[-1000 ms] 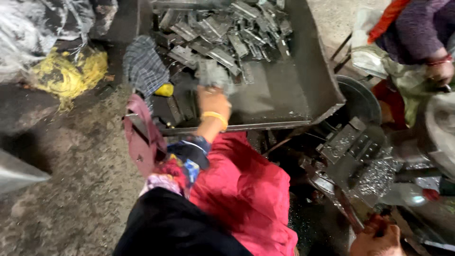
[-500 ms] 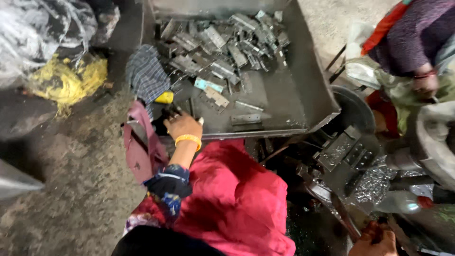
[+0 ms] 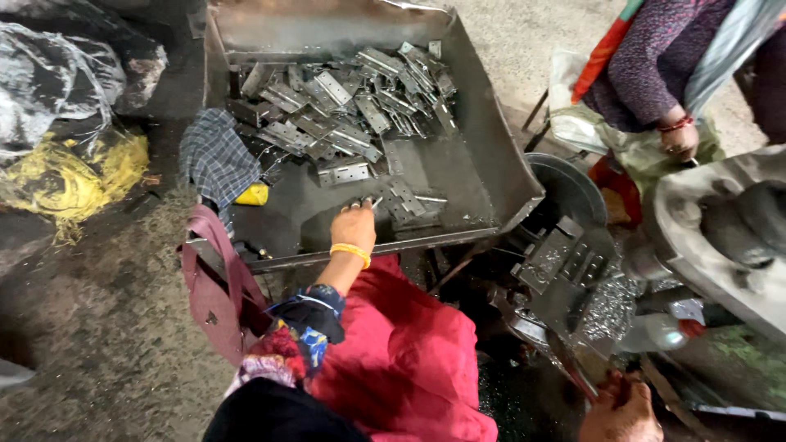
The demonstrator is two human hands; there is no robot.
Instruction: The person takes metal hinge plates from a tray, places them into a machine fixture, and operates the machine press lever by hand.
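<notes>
The small metal piece [image 3: 375, 201] sits between the fingertips of the left hand [image 3: 354, 227], just above the floor of the metal tray [image 3: 483, 176], near the front edge. The hand is pinched narrow on this piece; the wrist with the yellow bangle [image 3: 351, 252] lies over the front rim. Just beside the fingers, to the right, some flat hinge plates [image 3: 405, 200] lie apart from the others, and one plate [image 3: 344, 172] lies alone a little further back. The big heap of plates [image 3: 352, 106] fills the far part of the tray, well apart from the hand.

To do this picking well, I think the fingers should take only one piece and hold it by the flat faces, not by the edges, because cut metal like this is probably sharp. It is better to lift it straight up, so it does not hook the neighbour plates.

A checked cloth [image 3: 214, 160] hangs over the left side of the tray, with a yellow thing [image 3: 252, 195] beside it. The right hand [image 3: 621, 408] is low at the machine [image 3: 573, 286]; it seems closed on a dark part, but I cannot tell this surely. Another person's hand [image 3: 679, 141] is further right.
</notes>
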